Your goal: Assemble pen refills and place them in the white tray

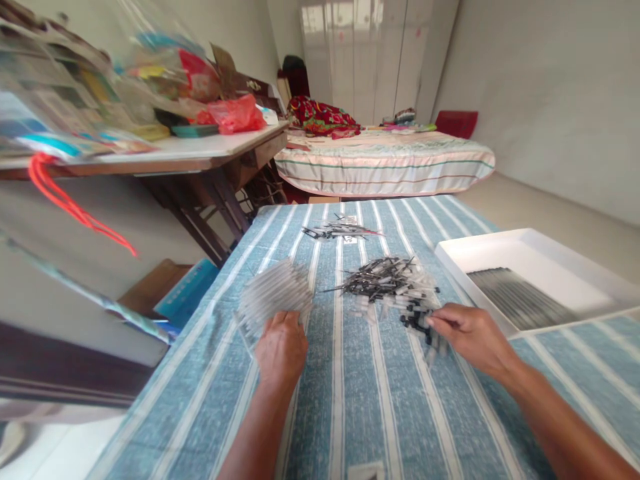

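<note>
My left hand (283,343) is at the near edge of a bundle of clear plastic pen barrels (273,293), its fingers curled down onto them; the fingertips are hidden. On the right, my right hand (467,333) pinches at a small heap of black pen parts (416,321), thumb and fingertips together. Which piece it grips is too blurred to make out. Just beyond lies a tangled pile of thin black and clear pen refills (380,277).
A white open box (565,257) at right holds a row of assembled-looking pens (520,297). Farther back lie more dark slender pieces (343,230). The table has a blue striped cloth (325,413). A cluttered side table (215,150) stands left, a bed (385,160) behind.
</note>
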### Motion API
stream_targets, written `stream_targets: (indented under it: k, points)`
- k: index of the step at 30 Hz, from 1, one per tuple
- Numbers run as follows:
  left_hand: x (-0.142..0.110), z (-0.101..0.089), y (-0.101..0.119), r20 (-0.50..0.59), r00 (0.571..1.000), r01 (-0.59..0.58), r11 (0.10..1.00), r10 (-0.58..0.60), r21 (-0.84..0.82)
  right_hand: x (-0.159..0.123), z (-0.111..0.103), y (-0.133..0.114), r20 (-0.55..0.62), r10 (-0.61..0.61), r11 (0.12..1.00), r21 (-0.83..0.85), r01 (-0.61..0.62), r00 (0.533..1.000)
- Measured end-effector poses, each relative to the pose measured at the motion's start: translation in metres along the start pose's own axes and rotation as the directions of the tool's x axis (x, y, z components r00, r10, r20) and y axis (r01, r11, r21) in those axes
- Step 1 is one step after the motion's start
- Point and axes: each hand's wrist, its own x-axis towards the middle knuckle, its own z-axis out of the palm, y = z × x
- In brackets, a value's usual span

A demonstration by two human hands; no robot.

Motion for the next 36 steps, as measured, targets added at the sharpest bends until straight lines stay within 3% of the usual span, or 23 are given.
stream_targets:
  k: [6,10,12,15,18,21,24,27,31,36]
  points:
    - [0.003,-0.004,0.003,0.115,0.993,-0.029,0.993,0.015,0.115,0.009,0.007,-0.004,0.040,0.037,0.999,-0.022,-0.036,0.999]
    - [-0.001,-0.006,0.006,0.112,0.991,-0.083,0.992,0.072,0.094,0.020,0.015,-0.007,0.059,0.061,0.997,-0.049,-0.058,0.996]
    - [-0.003,-0.005,0.008,0.089,0.991,-0.104,0.994,0.102,0.022,0.028,0.020,-0.009,0.057,0.070,0.994,-0.090,-0.065,0.996]
    - [-0.007,-0.002,0.013,0.028,0.994,-0.094,0.966,0.103,-0.240,0.040,0.024,-0.013,0.036,0.090,0.979,-0.187,-0.082,0.995]
    - [-0.010,0.000,0.019,0.050,0.996,-0.032,0.838,0.070,-0.544,0.053,0.027,-0.022,0.017,0.108,0.936,-0.340,-0.096,0.994]
    - [-0.014,-0.001,0.026,0.195,0.978,0.119,0.587,0.068,-0.800,0.067,0.031,-0.031,0.091,0.105,0.844,-0.534,-0.041,0.990]
    - [-0.018,-0.004,0.031,0.292,0.951,0.239,0.348,0.106,-0.907,0.078,0.037,-0.036,0.170,0.086,0.783,-0.621,0.039,0.982]
    - [-0.020,-0.006,0.034,0.328,0.934,0.296,0.208,0.141,-0.932,0.083,0.040,-0.039,0.199,0.060,0.773,-0.629,0.081,0.978]
    - [-0.021,-0.008,0.035,0.348,0.919,0.326,0.143,0.185,-0.935,0.076,0.036,-0.051,0.254,-0.030,0.777,-0.603,0.183,0.967]
    - [-0.023,-0.011,0.036,0.372,0.896,0.348,0.138,0.241,-0.927,0.057,0.033,-0.070,0.283,-0.345,0.735,-0.512,0.445,0.895]
